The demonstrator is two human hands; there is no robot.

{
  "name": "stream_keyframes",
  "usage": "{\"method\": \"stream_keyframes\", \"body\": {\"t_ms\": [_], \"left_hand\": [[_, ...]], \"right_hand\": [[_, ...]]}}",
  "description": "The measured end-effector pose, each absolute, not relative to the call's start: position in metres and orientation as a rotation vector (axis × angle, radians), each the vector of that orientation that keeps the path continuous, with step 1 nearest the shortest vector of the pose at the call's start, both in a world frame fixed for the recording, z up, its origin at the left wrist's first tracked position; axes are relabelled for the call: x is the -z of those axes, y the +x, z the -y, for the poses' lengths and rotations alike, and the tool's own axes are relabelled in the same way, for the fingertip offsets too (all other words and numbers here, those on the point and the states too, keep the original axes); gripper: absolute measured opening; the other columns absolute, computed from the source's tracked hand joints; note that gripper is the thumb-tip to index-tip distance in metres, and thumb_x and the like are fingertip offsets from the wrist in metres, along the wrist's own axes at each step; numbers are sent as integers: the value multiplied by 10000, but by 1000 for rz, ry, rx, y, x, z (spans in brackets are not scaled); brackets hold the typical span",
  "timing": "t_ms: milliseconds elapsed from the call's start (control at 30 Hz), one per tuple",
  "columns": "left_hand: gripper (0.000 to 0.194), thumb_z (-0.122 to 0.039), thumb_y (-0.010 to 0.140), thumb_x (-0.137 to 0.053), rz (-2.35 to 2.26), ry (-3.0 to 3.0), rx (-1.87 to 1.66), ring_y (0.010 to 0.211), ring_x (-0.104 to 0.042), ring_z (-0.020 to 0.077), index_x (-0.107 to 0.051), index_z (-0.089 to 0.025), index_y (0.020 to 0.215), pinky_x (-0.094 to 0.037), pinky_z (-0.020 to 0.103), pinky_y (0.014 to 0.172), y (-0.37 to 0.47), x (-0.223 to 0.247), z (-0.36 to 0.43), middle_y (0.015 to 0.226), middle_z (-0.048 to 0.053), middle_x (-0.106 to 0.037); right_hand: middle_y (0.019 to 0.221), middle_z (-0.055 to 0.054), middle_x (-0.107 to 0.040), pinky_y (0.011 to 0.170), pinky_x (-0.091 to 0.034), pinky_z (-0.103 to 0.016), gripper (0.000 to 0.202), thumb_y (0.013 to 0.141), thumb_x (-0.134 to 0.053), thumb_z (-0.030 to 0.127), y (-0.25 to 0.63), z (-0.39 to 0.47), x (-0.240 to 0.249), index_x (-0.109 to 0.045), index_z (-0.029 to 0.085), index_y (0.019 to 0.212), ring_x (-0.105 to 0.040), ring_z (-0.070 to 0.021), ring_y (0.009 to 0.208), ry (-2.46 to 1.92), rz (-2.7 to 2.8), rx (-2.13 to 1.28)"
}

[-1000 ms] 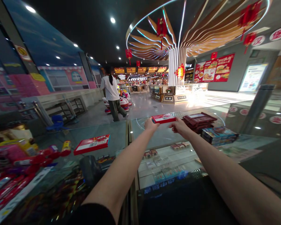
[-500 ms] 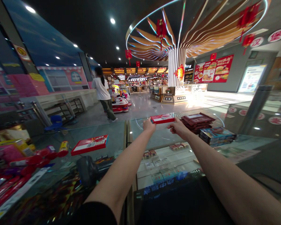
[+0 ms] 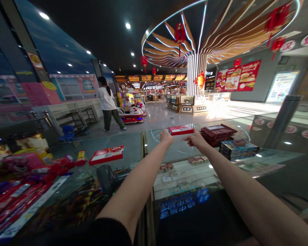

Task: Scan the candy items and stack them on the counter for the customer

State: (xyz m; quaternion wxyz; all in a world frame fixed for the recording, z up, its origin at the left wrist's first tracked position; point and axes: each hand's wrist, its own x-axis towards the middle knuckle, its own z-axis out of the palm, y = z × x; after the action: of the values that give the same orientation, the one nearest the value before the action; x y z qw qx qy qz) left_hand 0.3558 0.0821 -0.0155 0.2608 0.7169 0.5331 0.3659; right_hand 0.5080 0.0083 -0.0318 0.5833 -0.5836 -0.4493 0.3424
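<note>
A flat red box [image 3: 181, 130] with white print lies between my hands at the far part of the glass counter [image 3: 128, 141]. My left hand [image 3: 166, 137] grips its left end, with the fingers curled. At its right end, my right hand [image 3: 195, 139] holds the corner, fingers bent. Just right of that hand is a stack of dark red packets [image 3: 217, 134], and nearer me are blue boxes [image 3: 238, 149]. Another flat red box [image 3: 107, 154] rests on the glass to the left.
Bright snack packs and red tubes [image 3: 17, 196] cover the left side. A black device [image 3: 106, 179] stands beside my left forearm, and a dark screen [image 3: 195, 218] lies below my arms. Beyond the counter, a person [image 3: 107, 102] in a white top walks.
The view has shifted slightly, so most things appear further right. The person beyond the counter has moved left. Both hands remain at the ends of the red box.
</note>
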Motion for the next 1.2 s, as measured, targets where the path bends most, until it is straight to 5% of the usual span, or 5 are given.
{"method": "stream_keyframes", "body": {"t_ms": [567, 1200], "left_hand": [[463, -31, 720, -656, -1485, 2018, -968, 1102, -654, 239, -685, -140, 1169, -474, 297, 953, 268, -37, -49, 1165, 141, -713], [310, -32, 739, -610, -1643, 1677, -1183, 959, -691, 235, -740, -127, 1004, -522, 312, 850, 58, -14, -43, 1069, 143, -743]], "right_hand": [[988, -84, -713, 603, -491, -214, 360, 860, -539, 95, 441, 6, 10, -614, 154, 1207, -660, -132, 757, -1451, 1382, -768], [1006, -92, -754, 837, -537, -297, 407, 822, -567, 83, 290, -26, 12, -679, 124, 1212, -696, -170, 864, -1410, 1790, -729]]}}
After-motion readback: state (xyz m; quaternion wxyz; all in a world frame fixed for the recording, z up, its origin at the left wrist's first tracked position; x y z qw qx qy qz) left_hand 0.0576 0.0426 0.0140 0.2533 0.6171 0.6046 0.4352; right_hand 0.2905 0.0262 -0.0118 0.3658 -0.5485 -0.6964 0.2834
